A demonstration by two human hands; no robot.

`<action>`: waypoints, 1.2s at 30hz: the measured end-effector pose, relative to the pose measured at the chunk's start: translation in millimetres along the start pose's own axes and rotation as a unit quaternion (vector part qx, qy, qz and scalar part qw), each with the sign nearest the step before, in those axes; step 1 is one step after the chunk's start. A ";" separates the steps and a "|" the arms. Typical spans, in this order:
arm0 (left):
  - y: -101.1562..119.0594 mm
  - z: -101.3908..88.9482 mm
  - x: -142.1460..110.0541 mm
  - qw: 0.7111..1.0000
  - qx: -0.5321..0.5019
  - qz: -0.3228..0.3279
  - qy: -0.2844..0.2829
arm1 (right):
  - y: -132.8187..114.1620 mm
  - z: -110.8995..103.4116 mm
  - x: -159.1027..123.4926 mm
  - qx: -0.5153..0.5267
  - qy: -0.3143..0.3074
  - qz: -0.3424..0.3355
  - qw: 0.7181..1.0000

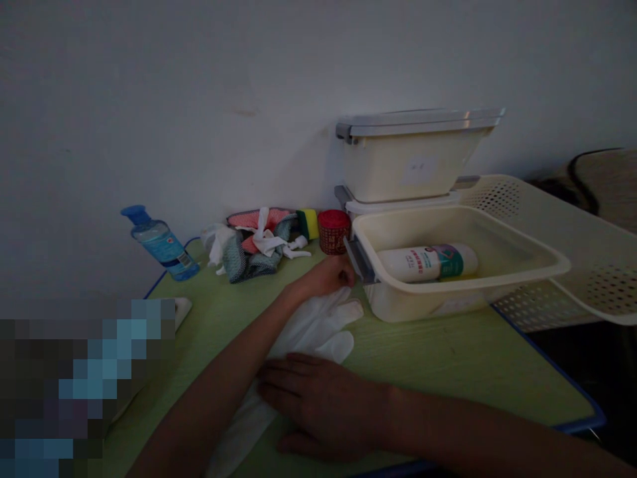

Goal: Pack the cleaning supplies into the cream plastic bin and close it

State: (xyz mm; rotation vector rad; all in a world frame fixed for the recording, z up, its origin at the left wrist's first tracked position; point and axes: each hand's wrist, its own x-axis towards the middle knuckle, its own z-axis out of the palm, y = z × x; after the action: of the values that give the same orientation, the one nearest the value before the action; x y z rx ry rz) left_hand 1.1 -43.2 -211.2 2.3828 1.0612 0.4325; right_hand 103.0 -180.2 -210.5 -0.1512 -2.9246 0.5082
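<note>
A long, thin white glove (311,325) lies across the green tabletop, its finger ends spread near the front bin. My left hand (331,273) is curled closed at the far end of the glove, beside the bin's grey handle. How much of the glove its fingers grip is partly hidden. My left forearm passes over the glove. Lower down, my right hand (323,405) lies flat on the glove with fingers stretched out to the left. The open cream bin (413,302) just beyond holds a white bottle with a teal label (428,263) on its side.
A lidded bin (398,166) is stacked behind, beside a white perforated basket (572,219). Farther left are a red container (334,232), a yellow-green sponge (308,224), bundled cloths (253,255) and a tilted blue bottle (162,245). The table's blue edge (572,421) runs along the right.
</note>
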 end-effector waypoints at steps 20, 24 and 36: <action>23.3 -13.8 -9.5 0.996 -0.014 0.034 -0.082 | -0.1 0.5 0.0 0.003 -0.005 0.005 1.000; 21.5 -10.2 -8.9 0.997 0.000 0.022 -0.080 | 0.2 0.6 0.0 0.001 -0.004 0.003 1.000; 31.1 -9.3 -9.4 0.994 0.038 -0.005 -0.105 | 1.1 2.5 0.2 -0.006 0.001 -0.002 1.000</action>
State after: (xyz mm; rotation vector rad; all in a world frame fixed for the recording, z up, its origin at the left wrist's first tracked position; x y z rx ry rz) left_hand 9.3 -65.5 -187.1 2.4257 1.0084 0.1358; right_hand 102.5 -180.0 -213.2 -0.1459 -2.9263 0.4885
